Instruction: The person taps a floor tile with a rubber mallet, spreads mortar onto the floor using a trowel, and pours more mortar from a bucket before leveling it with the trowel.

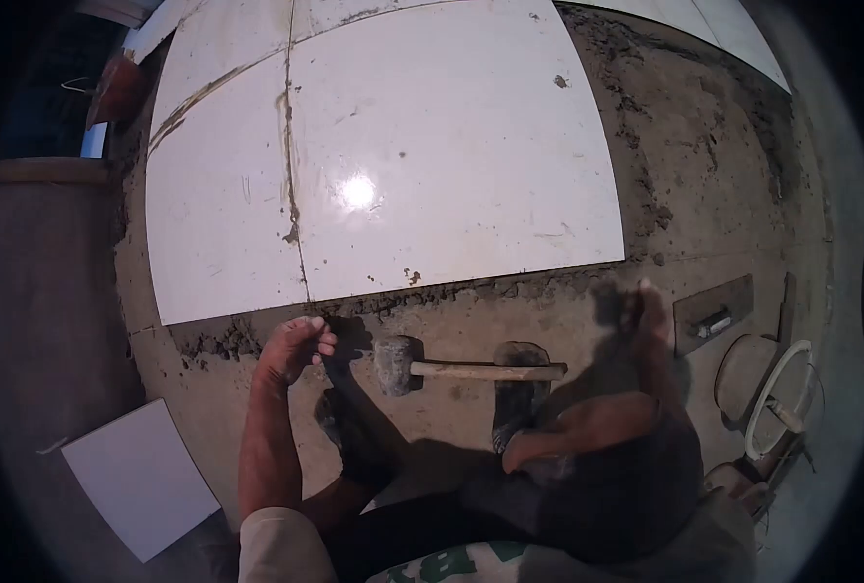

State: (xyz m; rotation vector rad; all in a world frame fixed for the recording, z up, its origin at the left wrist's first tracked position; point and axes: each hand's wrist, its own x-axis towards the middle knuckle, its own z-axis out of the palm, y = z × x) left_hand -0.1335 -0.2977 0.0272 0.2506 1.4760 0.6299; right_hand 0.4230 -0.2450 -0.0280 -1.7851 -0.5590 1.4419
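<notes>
My left hand (pixel 301 347), its fingers curled in and closed, is just off the front edge of a large white tile (pixel 228 223); anything inside the fingers is hidden. My right hand (pixel 649 311) is raised beyond my knee, dim and partly in shadow, so its fingers are hard to read. Between the hands lies a mallet with a thick grey head (pixel 393 366) and a wooden handle (pixel 461 370) that crosses one of my feet (pixel 519 398). A second white tile (pixel 451 146) adjoins the first along a dirty joint.
Wet mortar (pixel 228 338) lines the tiles' front edge. At right lie a flat trowel (pixel 714 316) and a bucket (pixel 743 379) with a pale rim. A loose white tile (pixel 140 481) is at lower left, a reddish bucket (pixel 119 89) at upper left.
</notes>
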